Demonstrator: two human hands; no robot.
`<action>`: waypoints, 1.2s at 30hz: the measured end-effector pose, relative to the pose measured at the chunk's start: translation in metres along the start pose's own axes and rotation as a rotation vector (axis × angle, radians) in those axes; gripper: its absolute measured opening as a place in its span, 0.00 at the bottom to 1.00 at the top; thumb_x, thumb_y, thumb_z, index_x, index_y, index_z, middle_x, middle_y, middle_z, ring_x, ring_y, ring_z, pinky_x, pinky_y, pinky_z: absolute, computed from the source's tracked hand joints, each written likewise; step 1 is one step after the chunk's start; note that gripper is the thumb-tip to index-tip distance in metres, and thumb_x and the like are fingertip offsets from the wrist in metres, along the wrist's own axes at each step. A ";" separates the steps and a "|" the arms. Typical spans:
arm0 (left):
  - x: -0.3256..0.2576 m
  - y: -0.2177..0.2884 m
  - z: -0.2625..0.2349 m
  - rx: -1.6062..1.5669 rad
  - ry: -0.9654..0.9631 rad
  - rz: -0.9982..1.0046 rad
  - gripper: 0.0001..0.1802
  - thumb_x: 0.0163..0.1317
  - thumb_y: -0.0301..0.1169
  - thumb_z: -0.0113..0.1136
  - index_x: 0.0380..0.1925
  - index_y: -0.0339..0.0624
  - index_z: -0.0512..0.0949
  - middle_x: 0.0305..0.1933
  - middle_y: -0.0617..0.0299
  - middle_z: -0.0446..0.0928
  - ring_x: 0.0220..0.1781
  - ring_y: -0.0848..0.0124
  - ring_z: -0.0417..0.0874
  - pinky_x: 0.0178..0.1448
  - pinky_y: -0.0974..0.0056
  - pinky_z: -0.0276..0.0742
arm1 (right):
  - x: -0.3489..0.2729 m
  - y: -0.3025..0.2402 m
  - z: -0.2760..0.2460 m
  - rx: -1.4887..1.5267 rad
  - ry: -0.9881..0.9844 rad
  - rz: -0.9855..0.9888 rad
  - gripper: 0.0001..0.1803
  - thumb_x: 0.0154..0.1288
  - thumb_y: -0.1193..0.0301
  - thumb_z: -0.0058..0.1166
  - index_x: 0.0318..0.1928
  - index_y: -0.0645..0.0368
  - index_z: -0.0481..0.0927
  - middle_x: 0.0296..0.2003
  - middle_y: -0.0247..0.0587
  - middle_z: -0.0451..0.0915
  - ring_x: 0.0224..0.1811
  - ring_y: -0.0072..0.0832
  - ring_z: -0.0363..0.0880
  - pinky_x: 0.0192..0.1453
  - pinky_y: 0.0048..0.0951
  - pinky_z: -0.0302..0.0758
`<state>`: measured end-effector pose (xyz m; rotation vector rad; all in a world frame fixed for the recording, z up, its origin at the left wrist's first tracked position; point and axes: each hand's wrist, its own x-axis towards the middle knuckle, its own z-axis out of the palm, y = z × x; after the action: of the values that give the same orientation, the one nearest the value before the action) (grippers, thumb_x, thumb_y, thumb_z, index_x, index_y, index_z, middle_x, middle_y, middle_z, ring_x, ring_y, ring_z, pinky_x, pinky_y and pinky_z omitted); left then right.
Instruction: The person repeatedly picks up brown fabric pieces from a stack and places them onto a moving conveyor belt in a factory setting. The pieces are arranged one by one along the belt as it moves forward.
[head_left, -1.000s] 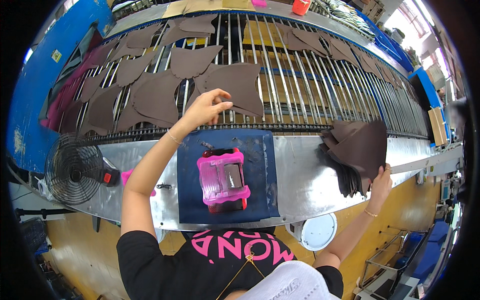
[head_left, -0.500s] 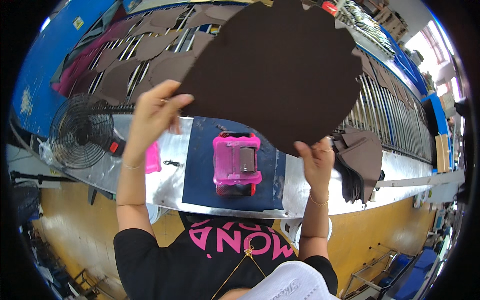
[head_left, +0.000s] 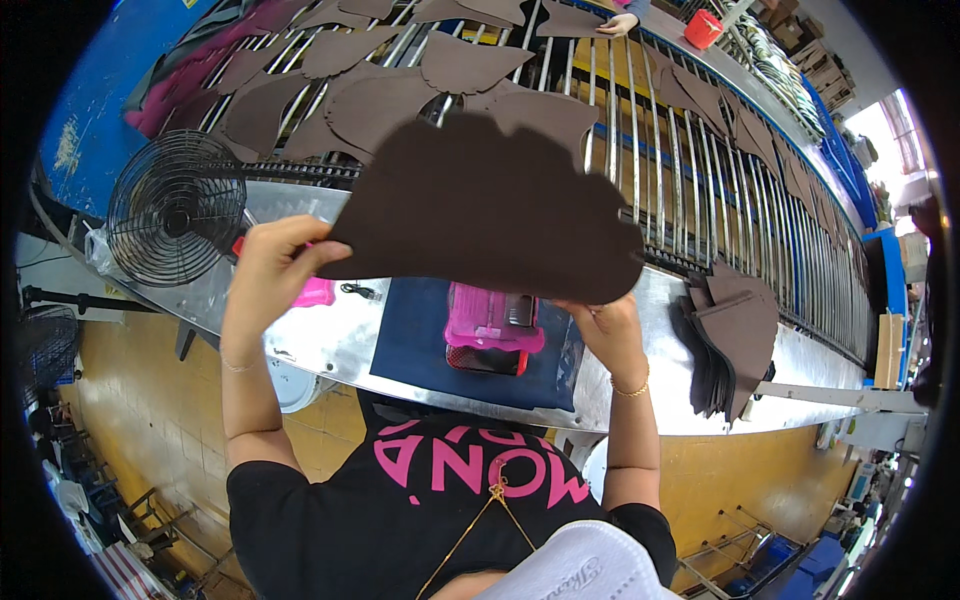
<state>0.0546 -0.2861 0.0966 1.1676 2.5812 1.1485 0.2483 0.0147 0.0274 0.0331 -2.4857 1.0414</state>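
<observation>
A dark brown flat cut piece point(head_left: 480, 215) with a notched, scalloped far edge is held up between my hands over the metal table. My left hand point(head_left: 280, 265) pinches its left corner between thumb and fingers. At its near right edge, my right hand point(head_left: 610, 335) grips it; those fingertips are partly hidden by the piece. Beneath it, a pink scalloped tray-like object point(head_left: 490, 325) with a dark rectangular part rests on a red-and-black base, on a navy mat point(head_left: 415, 350). The held piece covers the far part of both.
A stack of brown cut pieces point(head_left: 745, 320) lies right of my right hand. Beyond the table, a rack of metal rods point(head_left: 690, 200) bears similar pieces. A black wire fan point(head_left: 175, 205) stands at left. Another person's hand point(head_left: 618, 25) touches a piece at the far side, near a red container point(head_left: 703, 30).
The brown piece has come down and nearer, now looking foreshortened. My left hand moved slightly left and nearer; my right hand shifted left. Another person's hand now shows at the far side.
</observation>
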 end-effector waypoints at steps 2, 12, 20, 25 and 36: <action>0.010 0.003 0.020 -0.007 -0.108 0.062 0.07 0.51 0.25 0.65 0.28 0.33 0.80 0.23 0.52 0.75 0.23 0.61 0.76 0.30 0.63 0.69 | -0.023 0.020 -0.008 0.019 0.032 0.079 0.06 0.50 0.79 0.63 0.32 0.58 0.84 0.25 0.40 0.81 0.29 0.37 0.77 0.44 0.33 0.74; 0.063 0.055 0.120 -0.197 -0.416 0.475 0.06 0.52 0.29 0.63 0.28 0.37 0.80 0.25 0.54 0.76 0.30 0.55 0.79 0.34 0.58 0.74 | -0.140 0.048 -0.090 -0.124 0.309 0.429 0.06 0.54 0.80 0.63 0.34 0.65 0.83 0.30 0.39 0.83 0.29 0.26 0.78 0.35 0.24 0.71; 0.098 0.093 0.157 -0.046 -0.288 0.554 0.14 0.55 0.40 0.64 0.35 0.43 0.81 0.33 0.59 0.76 0.34 0.59 0.80 0.37 0.60 0.76 | -0.115 0.040 -0.161 -0.057 0.633 0.636 0.12 0.67 0.73 0.55 0.46 0.68 0.77 0.31 0.27 0.75 0.32 0.12 0.67 0.37 0.14 0.65; 0.107 0.075 0.114 -0.098 -0.101 0.350 0.17 0.55 0.39 0.65 0.42 0.43 0.80 0.31 0.60 0.75 0.31 0.64 0.78 0.36 0.63 0.74 | -0.068 0.161 -0.187 0.062 0.584 0.598 0.21 0.66 0.73 0.56 0.55 0.73 0.73 0.41 0.43 0.81 0.42 0.21 0.76 0.47 0.20 0.72; 0.050 -0.015 0.059 -0.124 0.065 -0.192 0.18 0.54 0.28 0.67 0.46 0.40 0.79 0.27 0.69 0.69 0.22 0.83 0.61 0.25 0.74 0.56 | 0.001 0.342 -0.158 -0.405 0.144 0.907 0.19 0.55 0.66 0.62 0.49 0.52 0.81 0.42 0.43 0.83 0.45 0.37 0.82 0.51 0.39 0.75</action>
<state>0.0316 -0.2235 0.0555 0.8504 2.5578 1.3002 0.2442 0.3675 -0.1044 -1.3332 -2.5253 0.7497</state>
